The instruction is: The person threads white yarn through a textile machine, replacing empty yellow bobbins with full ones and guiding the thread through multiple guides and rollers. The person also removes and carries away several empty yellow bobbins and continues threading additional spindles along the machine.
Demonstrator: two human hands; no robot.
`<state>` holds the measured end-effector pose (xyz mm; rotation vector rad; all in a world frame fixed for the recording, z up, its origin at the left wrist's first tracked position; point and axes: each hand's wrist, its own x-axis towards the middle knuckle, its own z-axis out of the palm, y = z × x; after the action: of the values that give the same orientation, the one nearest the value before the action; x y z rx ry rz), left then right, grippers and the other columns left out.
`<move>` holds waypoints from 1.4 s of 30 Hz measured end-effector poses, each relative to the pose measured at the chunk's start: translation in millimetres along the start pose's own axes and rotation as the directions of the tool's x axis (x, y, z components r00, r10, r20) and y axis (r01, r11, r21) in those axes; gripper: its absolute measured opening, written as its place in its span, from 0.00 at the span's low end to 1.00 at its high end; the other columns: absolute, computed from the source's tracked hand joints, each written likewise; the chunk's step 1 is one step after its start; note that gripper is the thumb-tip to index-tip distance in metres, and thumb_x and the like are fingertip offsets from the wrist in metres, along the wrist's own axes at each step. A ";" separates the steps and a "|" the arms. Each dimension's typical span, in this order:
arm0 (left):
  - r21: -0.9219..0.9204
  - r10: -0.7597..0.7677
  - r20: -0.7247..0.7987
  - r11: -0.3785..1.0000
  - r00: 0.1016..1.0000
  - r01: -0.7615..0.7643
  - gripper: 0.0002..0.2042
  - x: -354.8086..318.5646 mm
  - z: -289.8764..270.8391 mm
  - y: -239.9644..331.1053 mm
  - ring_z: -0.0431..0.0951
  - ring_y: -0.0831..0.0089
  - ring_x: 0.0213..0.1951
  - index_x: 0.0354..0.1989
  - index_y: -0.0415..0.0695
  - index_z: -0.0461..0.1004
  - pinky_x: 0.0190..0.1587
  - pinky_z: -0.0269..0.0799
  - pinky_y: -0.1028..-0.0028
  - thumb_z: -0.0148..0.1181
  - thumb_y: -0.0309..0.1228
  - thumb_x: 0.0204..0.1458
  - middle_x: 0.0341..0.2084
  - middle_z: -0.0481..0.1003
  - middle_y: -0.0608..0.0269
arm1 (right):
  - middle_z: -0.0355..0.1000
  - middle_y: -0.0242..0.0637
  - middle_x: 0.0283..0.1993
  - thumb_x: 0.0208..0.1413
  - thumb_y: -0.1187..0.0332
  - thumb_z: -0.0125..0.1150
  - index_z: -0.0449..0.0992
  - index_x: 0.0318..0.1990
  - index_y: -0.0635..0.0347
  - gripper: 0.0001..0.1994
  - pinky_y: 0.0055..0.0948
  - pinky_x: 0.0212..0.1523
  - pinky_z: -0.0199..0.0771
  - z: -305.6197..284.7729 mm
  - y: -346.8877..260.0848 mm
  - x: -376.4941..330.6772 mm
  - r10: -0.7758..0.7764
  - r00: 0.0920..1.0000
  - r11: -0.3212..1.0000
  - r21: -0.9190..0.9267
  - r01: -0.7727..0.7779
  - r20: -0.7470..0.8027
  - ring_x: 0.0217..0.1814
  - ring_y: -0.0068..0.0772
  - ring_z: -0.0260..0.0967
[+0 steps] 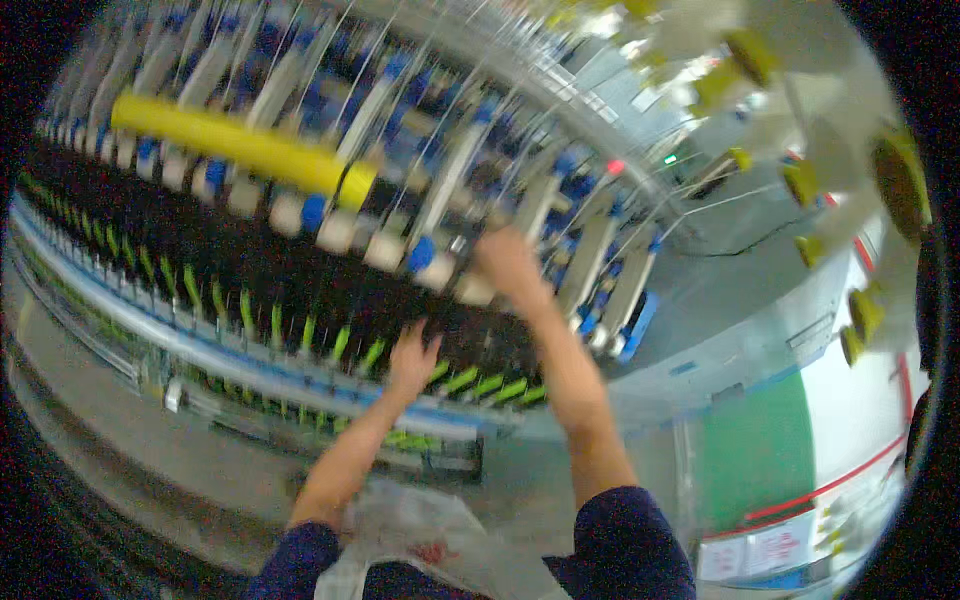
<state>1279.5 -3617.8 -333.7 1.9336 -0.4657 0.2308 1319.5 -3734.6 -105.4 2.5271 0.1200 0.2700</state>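
Observation:
Both my arms reach to a long spinning machine. My left hand is over the row of thin green bobbins, its thumb apart from its fingers and nothing visible in it. Higher and to the right, my right hand is at the row of cream rollers, close to the right end of the machine. Its fingers are blurred and turned away, so I cannot tell whether they hold anything. A long yellow tube with a black band near its right end lies across the upper part, left of my right hand.
Slanted grey arms with blue parts line the machine's upper side. Yellow-ended white cones hang at the upper right. A pale rail runs below the bobbins. Green floor with a red line lies at the right.

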 end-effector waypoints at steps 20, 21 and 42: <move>-0.455 0.609 -0.398 0.519 0.686 -0.724 0.16 307.5 -45.5 489.7 0.75 0.48 0.38 0.40 0.33 0.70 0.38 0.69 0.60 0.47 0.37 0.57 0.35 0.73 0.40 | 0.70 0.36 0.34 0.58 0.51 0.52 0.68 0.46 0.67 0.24 0.26 0.35 0.69 -131.5 347.2 60.3 0.751 0.655 -0.295 0.844 0.449 -0.086 0.32 0.27 0.66; -0.449 0.646 -0.400 0.480 0.650 -0.754 0.15 327.4 -45.1 502.2 0.75 0.48 0.38 0.39 0.33 0.72 0.37 0.71 0.60 0.48 0.35 0.56 0.36 0.73 0.39 | 0.70 0.36 0.34 0.58 0.50 0.52 0.68 0.46 0.67 0.24 0.27 0.35 0.69 -147.1 353.2 55.7 0.731 0.675 -0.293 0.846 0.445 -0.101 0.32 0.27 0.66; -0.010 0.238 0.257 0.970 0.937 -0.243 0.44 25.1 -136.7 162.0 0.76 0.59 0.33 0.61 0.38 0.51 0.39 0.74 0.66 0.68 0.45 0.37 0.39 0.74 0.56 | 0.64 0.37 0.28 0.50 0.66 0.60 0.53 0.63 0.58 0.33 0.30 0.19 0.68 -135.7 69.3 -49.0 0.625 0.752 -0.540 0.580 0.610 -0.209 0.18 0.28 0.64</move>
<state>1240.9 -3553.4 -133.9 1.9351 -0.8786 0.1420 1243.8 -3724.2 35.2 3.9308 1.4480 2.4435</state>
